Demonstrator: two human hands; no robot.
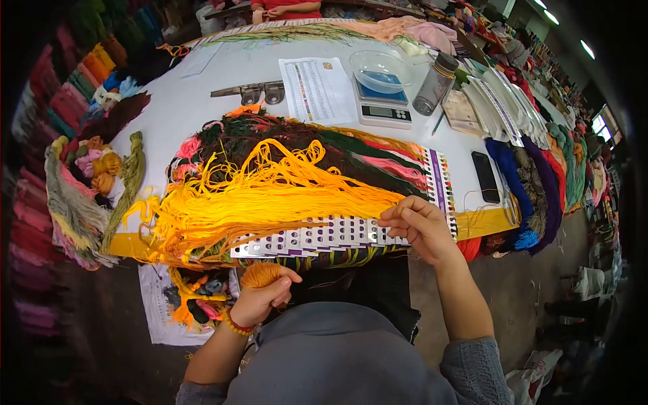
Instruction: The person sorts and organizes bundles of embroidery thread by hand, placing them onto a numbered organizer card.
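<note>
Long yellow-orange threads point(270, 196) lie across the table, fanned out at the left and narrowing toward the right. At their right end is my right hand point(420, 226), its fingers curled and pinched together; what they grip is too small to tell. My left hand point(265, 295), near the table's front edge, is closed around an orange-brown bundle of thread point(260, 275). Beneath the yellow threads are white cards with punched holes point(324, 236). Dark, green and pink threads point(337, 145) lie behind them, running to a card with a purple stripe point(440, 182).
A scale point(385, 113) with a clear bowl point(380, 71), a bottle point(435, 84), a printed sheet point(316, 91) and a metal clip point(250, 92) stand or lie farther back. A phone point(485, 177) is at the right. Across the table sits a person in red point(287, 8).
</note>
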